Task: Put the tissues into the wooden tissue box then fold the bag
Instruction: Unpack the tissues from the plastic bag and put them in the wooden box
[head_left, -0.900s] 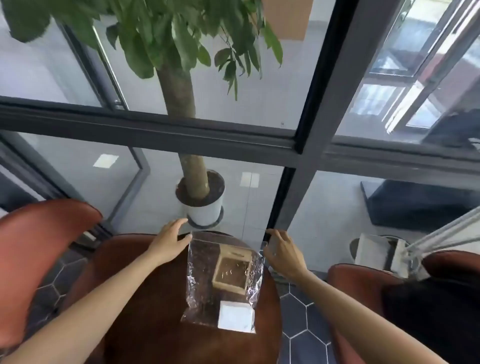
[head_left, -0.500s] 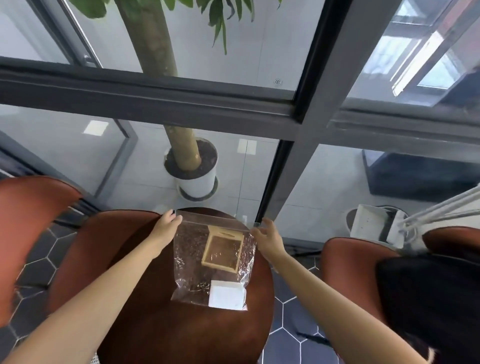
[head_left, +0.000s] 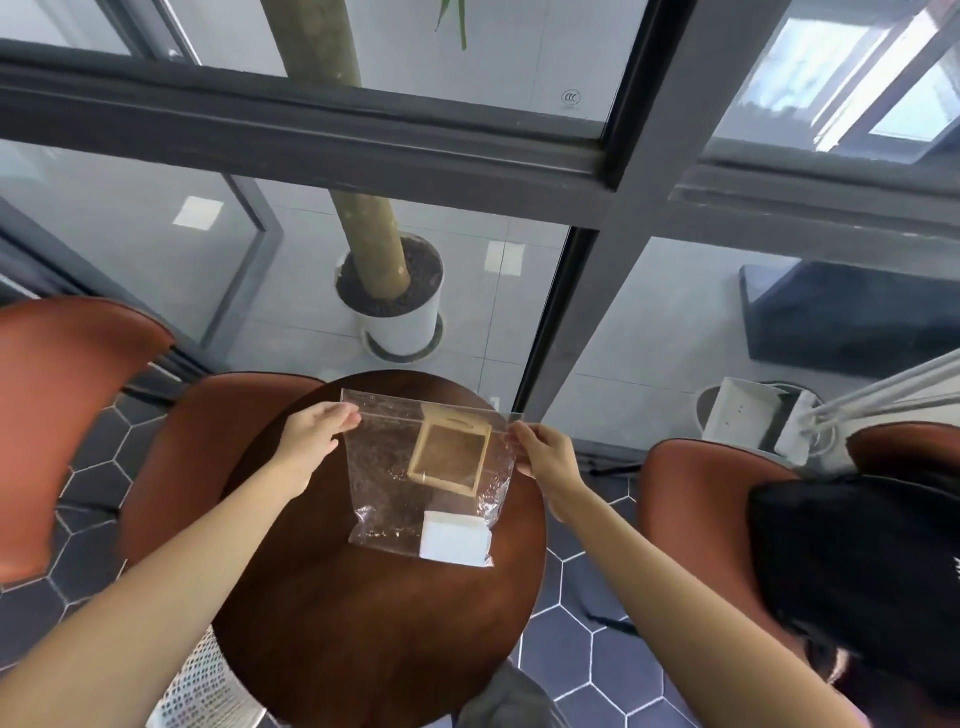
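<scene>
I look down on a round dark wooden bench (head_left: 363, 623) with a clear plastic bag (head_left: 384, 467) lying flat on its far half. My left hand (head_left: 311, 441) has its grip pinched together on the bag's top left corner, thumb and fingers closed on the strip along the mouth. My right hand (head_left: 545, 457) has its grip pinched on the top right corner in the same way, so the upper edge of the bag is stretched straight between the two hands. The mouth end sits lifted a little toward the far rim of the bench, while the bottom of the bag rests on the wood.

Inside the bag, the wooden tissue box (head_left: 451, 457) lies in the upper right part, its square open face turned up toward me and a slot showing on its far side. The tissues (head_left: 456, 538), a flat white pack, sit in the bag's lower right corner, just below the box and apart from it. Both are still enclosed in the plastic.

Rust-red chairs (head_left: 67, 405) stand to the left, behind the bench and to the right. Beyond the bench, a glass wall with dark frames shows a tree trunk in a white pot (head_left: 400, 317). The floor has dark hexagonal tiles (head_left: 587, 644).
</scene>
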